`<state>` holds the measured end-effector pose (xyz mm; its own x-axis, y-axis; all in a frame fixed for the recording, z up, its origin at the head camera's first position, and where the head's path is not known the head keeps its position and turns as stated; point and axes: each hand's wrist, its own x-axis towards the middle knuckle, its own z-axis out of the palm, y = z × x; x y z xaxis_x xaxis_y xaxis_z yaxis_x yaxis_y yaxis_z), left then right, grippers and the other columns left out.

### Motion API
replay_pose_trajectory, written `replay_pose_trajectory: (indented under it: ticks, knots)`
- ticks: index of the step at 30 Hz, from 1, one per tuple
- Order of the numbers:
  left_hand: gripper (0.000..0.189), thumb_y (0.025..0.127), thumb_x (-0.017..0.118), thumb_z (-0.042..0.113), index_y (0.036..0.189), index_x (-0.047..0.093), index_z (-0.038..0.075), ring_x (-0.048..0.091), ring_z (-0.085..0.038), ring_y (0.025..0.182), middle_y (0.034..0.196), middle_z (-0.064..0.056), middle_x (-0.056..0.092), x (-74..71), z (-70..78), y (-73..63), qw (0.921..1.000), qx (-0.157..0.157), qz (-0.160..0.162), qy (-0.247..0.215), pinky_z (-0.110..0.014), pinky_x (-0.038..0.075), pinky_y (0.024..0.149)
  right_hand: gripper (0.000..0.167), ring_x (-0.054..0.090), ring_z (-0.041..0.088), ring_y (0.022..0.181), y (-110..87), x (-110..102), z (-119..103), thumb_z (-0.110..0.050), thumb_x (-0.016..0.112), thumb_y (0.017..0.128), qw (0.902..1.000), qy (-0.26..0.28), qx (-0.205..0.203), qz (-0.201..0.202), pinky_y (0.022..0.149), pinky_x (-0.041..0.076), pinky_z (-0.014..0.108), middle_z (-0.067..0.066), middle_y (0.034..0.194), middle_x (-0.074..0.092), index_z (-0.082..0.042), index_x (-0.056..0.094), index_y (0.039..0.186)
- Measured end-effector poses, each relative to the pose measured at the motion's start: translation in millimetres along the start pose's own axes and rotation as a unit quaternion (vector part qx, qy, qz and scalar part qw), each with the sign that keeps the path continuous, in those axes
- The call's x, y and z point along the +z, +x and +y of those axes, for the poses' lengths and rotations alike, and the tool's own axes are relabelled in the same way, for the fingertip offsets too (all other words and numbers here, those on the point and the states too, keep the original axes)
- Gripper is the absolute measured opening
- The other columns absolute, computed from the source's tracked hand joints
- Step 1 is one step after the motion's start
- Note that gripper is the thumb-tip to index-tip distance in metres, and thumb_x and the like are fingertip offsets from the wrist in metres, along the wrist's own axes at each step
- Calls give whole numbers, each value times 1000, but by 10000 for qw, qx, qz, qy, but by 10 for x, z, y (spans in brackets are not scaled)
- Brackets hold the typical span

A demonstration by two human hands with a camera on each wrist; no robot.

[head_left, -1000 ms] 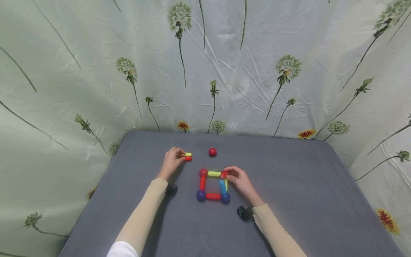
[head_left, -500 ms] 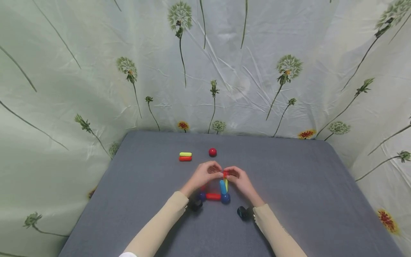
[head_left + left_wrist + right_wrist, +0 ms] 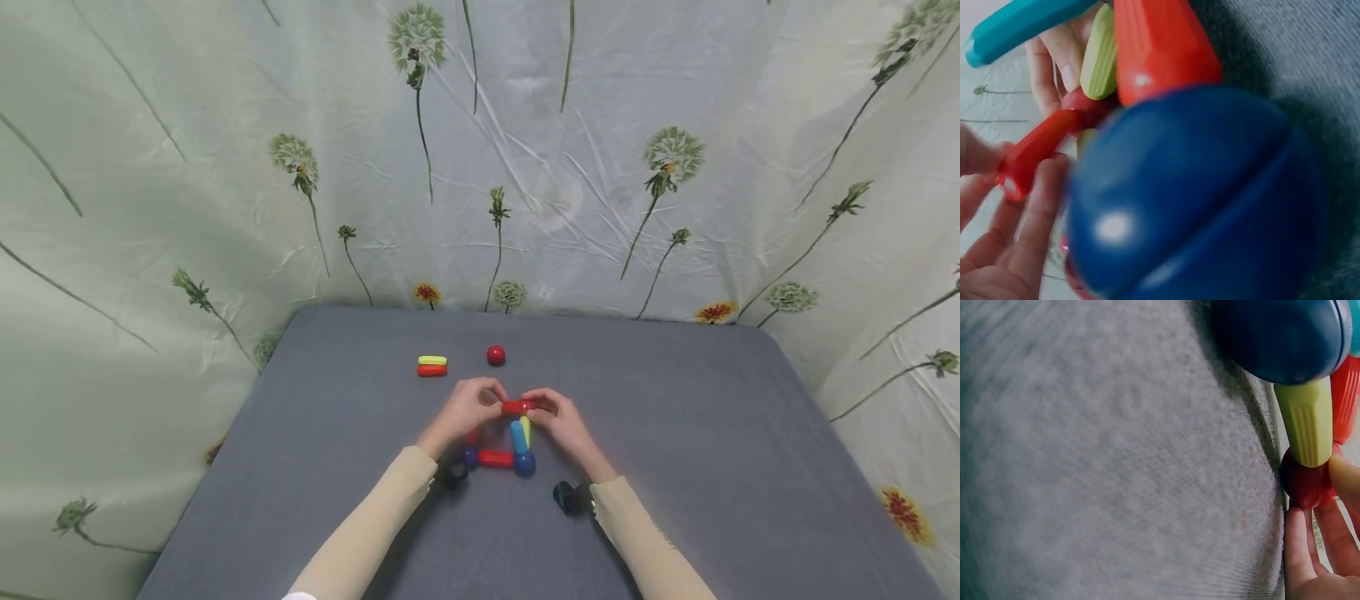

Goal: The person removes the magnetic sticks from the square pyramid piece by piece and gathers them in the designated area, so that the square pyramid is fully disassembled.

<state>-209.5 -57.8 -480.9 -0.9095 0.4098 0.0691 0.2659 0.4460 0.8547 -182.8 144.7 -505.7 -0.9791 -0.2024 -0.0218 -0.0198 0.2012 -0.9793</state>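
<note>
A square of coloured rods and balls lies on the grey table. My left hand pinches a red rod between thumb and fingers. Its far end meets the dark red ball at the square's far right corner, which my right hand pinches. From that ball a yellow rod runs to the near right blue ball, where a blue rod stands up. Another red rod joins it to the near left blue ball. My left hand hides much of the far left corner.
Behind the hands sits a loose red ball. To its left, a loose yellow rod and a loose red rod lie side by side. A flower-printed curtain hangs behind the table.
The left hand has come right from the loose rods to the square, bringing a red rod to the far right ball. The right hand stays at that ball.
</note>
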Motion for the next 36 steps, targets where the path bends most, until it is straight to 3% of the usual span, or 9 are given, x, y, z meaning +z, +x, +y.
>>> replay_pose_trajectory:
  ticks: [5, 10, 14, 18, 27, 32, 36]
  knots:
    - [12, 82, 62, 1, 90, 68, 6, 65, -17, 81, 96, -5, 66, -130, -18, -32, 9984, -209, 410, -314, -32, 53, 70, 24, 59, 24, 101, 56, 17, 143, 1, 63, 90, 9998, -143, -12, 104, 88, 48, 35, 13, 108, 64, 1, 63, 113]
    - [15, 83, 63, -2, 94, 68, 7, 64, -22, 89, 98, -5, 64, -389, -146, -82, 9937, -477, 809, -614, -35, 52, 75, 23, 59, 22, 99, 56, 19, 150, 0, 62, 90, 9997, -215, 29, 121, 86, 49, 33, 9, 107, 64, -2, 64, 112]
    - [13, 83, 65, -3, 94, 68, 4, 64, -24, 87, 97, -9, 67, -599, -357, -109, 9882, -625, 1349, -381, -37, 50, 77, 23, 59, 22, 99, 58, 18, 143, 1, 62, 90, 9998, -164, 25, 111, 84, 49, 30, 10, 107, 64, -1, 64, 112]
    - [11, 81, 65, -4, 90, 67, 1, 64, -28, 87, 97, -13, 67, -740, -531, -134, 9818, -853, 1693, -55, -39, 50, 77, 23, 58, 23, 101, 53, 20, 123, 2, 63, 89, 9998, -117, 62, 119, 84, 48, 28, 11, 107, 64, 0, 64, 113]
    - [11, 79, 67, -6, 87, 64, 0, 63, -30, 88, 90, -15, 67, -797, -715, -132, 9720, -1041, 2046, 506, -42, 51, 76, 24, 57, 31, 104, -71, 29, -167, 6, 59, 90, 9999, -102, 24, -8, 84, 48, 30, 21, 110, 62, 9, 60, 114]
    - [12, 78, 68, -8, 87, 63, -2, 62, -31, 87, 90, -16, 65, -805, -728, -136, 9710, -970, 2099, 601, -44, 50, 76, 26, 58, 32, 104, -71, 30, -145, 6, 59, 89, 10000, -15, -20, -36, 82, 47, 25, 21, 110, 62, 8, 59, 115]
    - [15, 78, 70, -8, 90, 64, -2, 61, -32, 91, 95, -17, 63, -810, -672, -141, 9747, -635, 2080, 520, -45, 50, 79, 26, 56, 35, 106, -99, 23, -222, 7, 58, 90, 9999, -28, -16, -110, 83, 47, 26, 25, 112, 60, 11, 57, 116]
